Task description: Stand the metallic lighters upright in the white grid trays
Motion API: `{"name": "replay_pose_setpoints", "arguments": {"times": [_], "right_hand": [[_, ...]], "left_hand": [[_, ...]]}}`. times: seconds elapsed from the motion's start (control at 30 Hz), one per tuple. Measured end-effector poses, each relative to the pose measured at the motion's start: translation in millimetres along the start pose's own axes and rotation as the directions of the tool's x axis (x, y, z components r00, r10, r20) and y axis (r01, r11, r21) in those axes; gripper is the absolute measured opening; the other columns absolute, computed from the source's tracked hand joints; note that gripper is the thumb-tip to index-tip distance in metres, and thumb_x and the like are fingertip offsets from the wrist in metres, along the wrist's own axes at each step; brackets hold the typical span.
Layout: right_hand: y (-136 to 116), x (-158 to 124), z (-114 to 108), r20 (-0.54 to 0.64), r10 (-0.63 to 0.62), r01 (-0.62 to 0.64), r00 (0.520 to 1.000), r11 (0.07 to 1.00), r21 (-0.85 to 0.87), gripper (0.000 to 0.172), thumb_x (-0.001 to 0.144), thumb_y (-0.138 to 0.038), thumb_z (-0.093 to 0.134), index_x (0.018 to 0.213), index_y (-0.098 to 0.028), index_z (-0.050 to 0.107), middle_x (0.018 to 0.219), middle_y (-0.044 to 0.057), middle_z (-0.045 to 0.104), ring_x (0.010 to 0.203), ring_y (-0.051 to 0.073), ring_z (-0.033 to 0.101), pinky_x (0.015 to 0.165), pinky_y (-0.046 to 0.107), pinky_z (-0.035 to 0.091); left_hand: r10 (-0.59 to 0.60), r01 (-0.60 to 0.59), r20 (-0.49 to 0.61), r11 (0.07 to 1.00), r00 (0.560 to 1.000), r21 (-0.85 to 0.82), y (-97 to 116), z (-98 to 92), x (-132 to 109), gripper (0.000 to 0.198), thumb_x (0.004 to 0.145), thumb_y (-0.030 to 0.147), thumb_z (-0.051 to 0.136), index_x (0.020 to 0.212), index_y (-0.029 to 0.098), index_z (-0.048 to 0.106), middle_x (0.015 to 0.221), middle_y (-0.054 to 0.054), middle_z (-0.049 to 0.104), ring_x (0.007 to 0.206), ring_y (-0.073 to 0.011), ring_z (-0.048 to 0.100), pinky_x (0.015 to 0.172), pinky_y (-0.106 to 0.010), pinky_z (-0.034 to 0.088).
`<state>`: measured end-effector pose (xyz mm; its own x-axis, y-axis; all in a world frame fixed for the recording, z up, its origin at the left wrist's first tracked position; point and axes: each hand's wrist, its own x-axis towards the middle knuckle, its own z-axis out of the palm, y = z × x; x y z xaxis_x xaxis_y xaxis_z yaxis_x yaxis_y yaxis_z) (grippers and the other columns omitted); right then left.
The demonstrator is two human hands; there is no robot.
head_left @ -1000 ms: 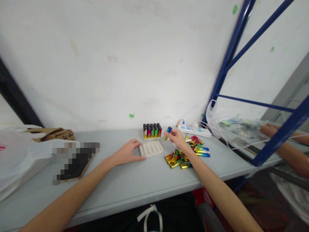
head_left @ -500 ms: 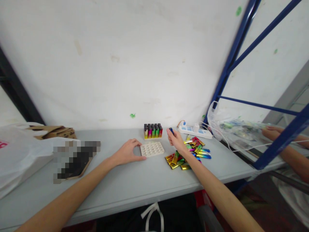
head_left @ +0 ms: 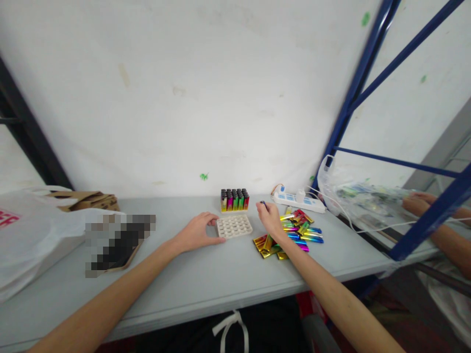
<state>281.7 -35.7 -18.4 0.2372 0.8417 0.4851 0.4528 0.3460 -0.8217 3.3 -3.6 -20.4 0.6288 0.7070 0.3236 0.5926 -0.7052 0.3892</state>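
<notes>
My left hand (head_left: 196, 232) rests on the grey table (head_left: 206, 279), fingers curled against the left edge of a white tray of round holes (head_left: 234, 226). My right hand (head_left: 270, 217) is closed on a small blue lighter (head_left: 262, 202), of which only the dark tip shows, just right of that tray. Behind the tray stands a full tray of upright coloured lighters (head_left: 234, 200). A heap of shiny gold, red, green and blue lighters (head_left: 290, 233) lies under and right of my right wrist.
A white power strip (head_left: 299, 200) with cables lies at the back right. A clear plastic bag (head_left: 353, 198) sits by the blue rack frame (head_left: 427, 220), where another person's hands (head_left: 415, 201) work. At left are a white bag (head_left: 33, 235), a cardboard box (head_left: 86, 200) and a dark flat object.
My right hand has turned the blue lighter from tilted and plainly visible to mostly hidden in the fingers, and has dropped slightly toward the empty tray. My left hand has kept its place.
</notes>
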Motion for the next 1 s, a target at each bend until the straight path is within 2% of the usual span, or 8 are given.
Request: {"name": "replay_pose_setpoints", "arguments": {"times": [0.23, 0.53, 0.7, 0.77, 0.87, 0.93, 1.0], "right_hand": [[-9, -3, -2, 0.026, -0.033, 0.033, 0.999, 0.999, -0.021, 0.054, 0.091, -0.064, 0.047, 0.058, -0.022, 0.041, 0.054, -0.002, 0.040, 0.055, 0.013, 0.037, 0.053, 0.027, 0.028], [-7, -2, -2, -0.001, -0.033, 0.032, 0.999, 0.997, -0.068, 0.042, 0.087, -0.050, 0.046, 0.058, -0.022, 0.040, 0.054, -0.002, 0.038, 0.056, 0.014, 0.037, 0.054, 0.028, 0.024], [-9, -2, -2, 0.007, -0.052, 0.053, 0.999, 0.993, -0.104, 0.043, 0.090, -0.051, 0.045, 0.059, -0.022, 0.039, 0.054, -0.003, 0.037, 0.056, 0.014, 0.038, 0.056, 0.028, 0.026], [-11, -3, -3, 0.034, -0.079, 0.082, 0.996, 0.991, -0.108, 0.044, 0.094, -0.053, 0.045, 0.063, -0.021, 0.043, 0.057, -0.002, 0.042, 0.058, 0.014, 0.042, 0.058, 0.028, 0.029], [-13, -5, -2, 0.130, -0.155, 0.167, 0.979, 0.982, -0.083, 0.036, 0.100, -0.053, 0.045, 0.084, -0.021, 0.053, 0.069, -0.001, 0.053, 0.065, 0.016, 0.049, 0.062, 0.028, 0.035], [-14, -5, -1, 0.221, -0.224, 0.243, 0.949, 0.968, -0.065, 0.031, 0.103, -0.049, 0.043, 0.094, -0.022, 0.054, 0.076, 0.000, 0.057, 0.069, 0.017, 0.052, 0.066, 0.028, 0.039], [-14, -6, 2, 0.279, -0.310, 0.342, 0.909, 0.937, -0.071, 0.031, 0.104, -0.047, 0.042, 0.091, -0.022, 0.054, 0.083, 0.003, 0.059, 0.077, 0.019, 0.054, 0.072, 0.030, 0.042]], "left_hand": [[-0.002, 0.001, -0.009, 1.000, 1.000, -0.021, 4, -2.0, 0, 0.062, 0.071, 0.061, 0.076, 0.112, 0.015, 0.065, 0.102, -0.007, 0.068, 0.094, -0.0235, 0.063, 0.089, -0.035, 0.049], [-0.003, 0.003, -0.022, 1.000, 1.000, -0.020, 4, -1.1, 0, 0.064, 0.071, 0.062, 0.076, 0.112, 0.014, 0.066, 0.100, -0.007, 0.069, 0.094, -0.0246, 0.064, 0.088, -0.035, 0.049], [0.004, -0.004, -0.017, 1.000, 1.000, -0.011, 5, -0.3, 0, 0.063, 0.072, 0.061, 0.076, 0.112, 0.013, 0.066, 0.100, -0.007, 0.068, 0.093, -0.0243, 0.064, 0.088, -0.035, 0.049], [-0.001, 0.000, -0.028, 1.000, 1.000, -0.011, 5, 0.6, 0, 0.064, 0.073, 0.061, 0.076, 0.113, 0.013, 0.066, 0.099, -0.007, 0.068, 0.091, -0.0239, 0.064, 0.088, -0.035, 0.049], [-0.011, 0.010, -0.045, 1.000, 0.999, -0.026, 5, 2.9, 1, 0.064, 0.071, 0.061, 0.077, 0.113, 0.014, 0.066, 0.099, -0.007, 0.068, 0.093, -0.0242, 0.064, 0.088, -0.036, 0.050], [-0.019, 0.016, -0.068, 0.999, 0.997, -0.042, 6, 4.8, 2, 0.065, 0.069, 0.059, 0.079, 0.114, 0.014, 0.066, 0.103, -0.008, 0.068, 0.096, -0.0252, 0.064, 0.092, -0.037, 0.051], [-0.039, 0.033, -0.101, 0.997, 0.994, -0.069, 7, 6.9, 4, 0.067, 0.067, 0.056, 0.082, 0.117, 0.014, 0.065, 0.106, -0.009, 0.069, 0.098, -0.0255, 0.065, 0.094, -0.037, 0.051]]}}
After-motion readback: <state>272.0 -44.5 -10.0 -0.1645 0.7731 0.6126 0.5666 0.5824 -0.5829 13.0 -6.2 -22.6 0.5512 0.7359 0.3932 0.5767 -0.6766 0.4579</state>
